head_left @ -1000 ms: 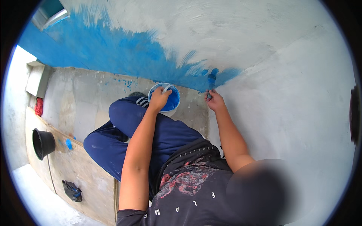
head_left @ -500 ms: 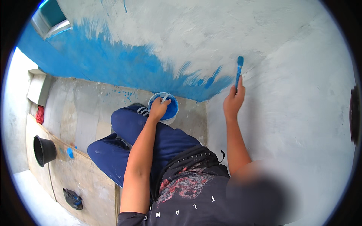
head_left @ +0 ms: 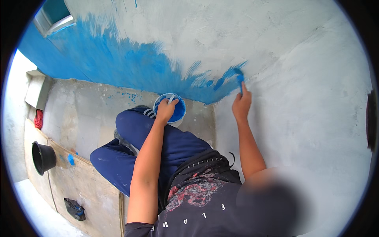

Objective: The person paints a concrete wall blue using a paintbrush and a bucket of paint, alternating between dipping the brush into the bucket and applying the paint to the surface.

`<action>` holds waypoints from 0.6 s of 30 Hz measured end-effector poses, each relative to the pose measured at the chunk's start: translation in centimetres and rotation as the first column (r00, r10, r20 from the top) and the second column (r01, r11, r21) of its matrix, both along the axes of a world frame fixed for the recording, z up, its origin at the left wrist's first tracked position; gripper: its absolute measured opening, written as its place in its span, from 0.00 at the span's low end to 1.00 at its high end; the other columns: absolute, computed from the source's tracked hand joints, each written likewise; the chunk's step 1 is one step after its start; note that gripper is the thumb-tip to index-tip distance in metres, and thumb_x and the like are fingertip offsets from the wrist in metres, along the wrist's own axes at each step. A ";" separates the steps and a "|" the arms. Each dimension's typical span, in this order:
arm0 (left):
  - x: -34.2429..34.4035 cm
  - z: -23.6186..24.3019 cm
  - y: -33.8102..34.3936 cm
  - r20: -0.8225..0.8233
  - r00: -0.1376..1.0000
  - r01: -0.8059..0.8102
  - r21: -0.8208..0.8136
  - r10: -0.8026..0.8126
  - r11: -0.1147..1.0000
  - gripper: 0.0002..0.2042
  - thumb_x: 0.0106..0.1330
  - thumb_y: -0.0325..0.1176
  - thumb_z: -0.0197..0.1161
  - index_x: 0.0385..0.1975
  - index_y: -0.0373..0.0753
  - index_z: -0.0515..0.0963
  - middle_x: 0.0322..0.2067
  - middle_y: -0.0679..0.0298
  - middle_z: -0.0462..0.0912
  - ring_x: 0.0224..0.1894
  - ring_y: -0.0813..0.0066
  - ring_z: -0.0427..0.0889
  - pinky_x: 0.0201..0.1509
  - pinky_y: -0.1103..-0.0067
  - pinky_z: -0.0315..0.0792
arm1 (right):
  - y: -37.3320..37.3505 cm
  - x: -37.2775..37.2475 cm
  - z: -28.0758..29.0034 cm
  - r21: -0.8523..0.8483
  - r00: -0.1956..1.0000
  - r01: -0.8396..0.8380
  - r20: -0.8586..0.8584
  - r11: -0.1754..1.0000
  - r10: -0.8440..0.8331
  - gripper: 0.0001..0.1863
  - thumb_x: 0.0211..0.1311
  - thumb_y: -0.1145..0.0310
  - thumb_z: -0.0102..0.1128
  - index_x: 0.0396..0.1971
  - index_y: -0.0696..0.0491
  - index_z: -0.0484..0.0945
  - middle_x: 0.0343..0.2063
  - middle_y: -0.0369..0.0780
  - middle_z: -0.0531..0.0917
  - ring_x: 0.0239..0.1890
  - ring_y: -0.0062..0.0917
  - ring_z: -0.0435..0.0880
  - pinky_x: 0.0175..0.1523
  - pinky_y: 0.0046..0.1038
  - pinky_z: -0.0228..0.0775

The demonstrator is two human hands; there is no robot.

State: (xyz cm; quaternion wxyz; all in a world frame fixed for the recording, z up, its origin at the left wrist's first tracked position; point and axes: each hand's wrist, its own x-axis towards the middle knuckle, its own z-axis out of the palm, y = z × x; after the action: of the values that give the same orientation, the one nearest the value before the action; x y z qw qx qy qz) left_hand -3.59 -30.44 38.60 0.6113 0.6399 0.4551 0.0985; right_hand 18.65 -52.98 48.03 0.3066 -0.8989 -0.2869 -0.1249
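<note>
My right hand (head_left: 242, 103) is closed round the handle of a paintbrush (head_left: 240, 77), whose blue-loaded bristles press on the wall near the corner. Wet blue paint (head_left: 134, 63) covers the lower part of this wall, with ragged strokes along its upper edge; above it the wall (head_left: 205, 27) is pale grey. Beside my knee, my left hand (head_left: 166, 110) grips the white handle of a paint bucket (head_left: 180, 119). Blue paint shows inside the bucket, partly hidden by the hand.
A black bucket (head_left: 44, 158) lies tipped at the left on boards, near a dark bag (head_left: 75, 209) and a red cloth (head_left: 38, 119). Blue drips spot the floor (head_left: 98, 106). A bare grey wall (head_left: 308, 130) rises close on my right. A window opening (head_left: 57, 15) is at upper left.
My right hand has moved the brush down and left onto the wall, and a new blue stroke shows there. The left hand keeps its hold on the bucket.
</note>
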 end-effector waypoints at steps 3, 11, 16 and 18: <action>0.9 0.2 0.2 -0.059 0.997 0.055 0.012 -0.054 0.998 0.28 0.60 0.50 0.64 0.46 0.26 0.78 0.44 0.43 0.84 0.48 0.52 0.83 0.54 0.68 0.72 | -0.2 -1.5 5.2 0.171 0.982 0.001 0.186 0.985 -0.033 0.31 0.65 0.82 0.47 0.70 0.53 0.64 0.41 0.48 0.72 0.43 0.41 0.74 0.51 0.37 0.67; 2.0 -1.1 0.1 -0.074 0.997 0.030 0.069 -0.025 0.997 0.23 0.61 0.49 0.64 0.37 0.30 0.78 0.34 0.52 0.81 0.39 0.62 0.79 0.45 0.70 0.70 | -0.2 0.1 -6.2 -0.121 0.983 0.023 -0.177 0.992 -0.044 0.33 0.65 0.80 0.47 0.71 0.50 0.62 0.44 0.51 0.72 0.45 0.45 0.75 0.52 0.39 0.68; 1.9 -0.1 -0.1 -0.019 0.999 -0.036 0.079 0.038 0.996 0.21 0.61 0.48 0.65 0.31 0.31 0.77 0.27 0.58 0.80 0.31 0.69 0.78 0.39 0.73 0.69 | -2.8 1.5 -7.1 -0.132 0.974 0.058 -0.208 0.990 -0.085 0.30 0.64 0.79 0.48 0.67 0.49 0.69 0.41 0.55 0.76 0.47 0.47 0.76 0.54 0.43 0.67; 1.6 -0.2 -0.1 -0.009 0.999 -0.046 0.049 0.046 0.998 0.21 0.61 0.48 0.65 0.30 0.31 0.77 0.27 0.58 0.81 0.32 0.69 0.79 0.39 0.73 0.70 | -2.6 1.4 -2.3 0.022 0.999 0.042 -0.024 0.999 -0.041 0.29 0.64 0.79 0.49 0.67 0.51 0.69 0.41 0.53 0.76 0.46 0.45 0.76 0.53 0.41 0.68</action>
State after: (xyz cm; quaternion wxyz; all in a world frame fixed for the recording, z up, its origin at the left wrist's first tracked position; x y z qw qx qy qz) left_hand -1.95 -30.50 38.38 0.5906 0.6446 0.4704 0.1204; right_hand 20.03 -55.60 45.73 0.3172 -0.9027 -0.2631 -0.1236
